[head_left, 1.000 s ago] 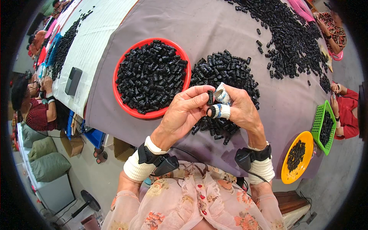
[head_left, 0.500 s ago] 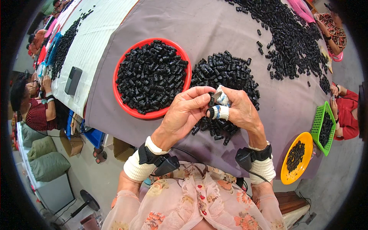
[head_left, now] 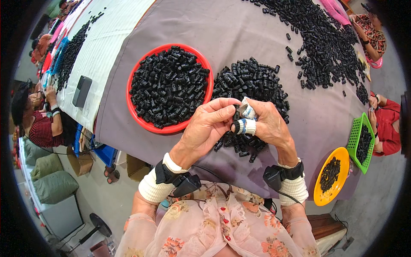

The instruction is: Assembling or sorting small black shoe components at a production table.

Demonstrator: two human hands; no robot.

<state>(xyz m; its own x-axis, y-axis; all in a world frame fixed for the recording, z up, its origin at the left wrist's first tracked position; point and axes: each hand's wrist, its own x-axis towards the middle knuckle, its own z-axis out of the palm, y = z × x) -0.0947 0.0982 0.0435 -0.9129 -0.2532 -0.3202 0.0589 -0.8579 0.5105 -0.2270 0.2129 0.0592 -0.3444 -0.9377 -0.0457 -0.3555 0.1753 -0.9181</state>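
Note:
My two hands meet above the near edge of a heap of small black cylindrical plastic pieces (head_left: 252, 83) that look like cord locks. Between thumb and forefinger, my left hand (head_left: 199, 130) pinches one black plastic piece (head_left: 236, 114), largely hidden by the fingers. My right hand (head_left: 274, 124) is closed against the same piece from the other side. White finger wraps (head_left: 247, 126) with blue marks cover two of its digits; one has a black band at its tip. To the left, a red basin (head_left: 132, 112) is heaped with similar black pieces.
A grey cloth (head_left: 128, 141) covers the table. At right lie a yellow plate (head_left: 319, 190) and a green basket (head_left: 354, 136), both with small black parts. A large spread of black pieces (head_left: 317, 47) lies far right. People work at both sides; a dark box (head_left: 81, 91) stands left.
Almost nothing differs. My right fingers have shifted very slightly at the piece, and the whole view has moved a touch. Both hands keep their hold.

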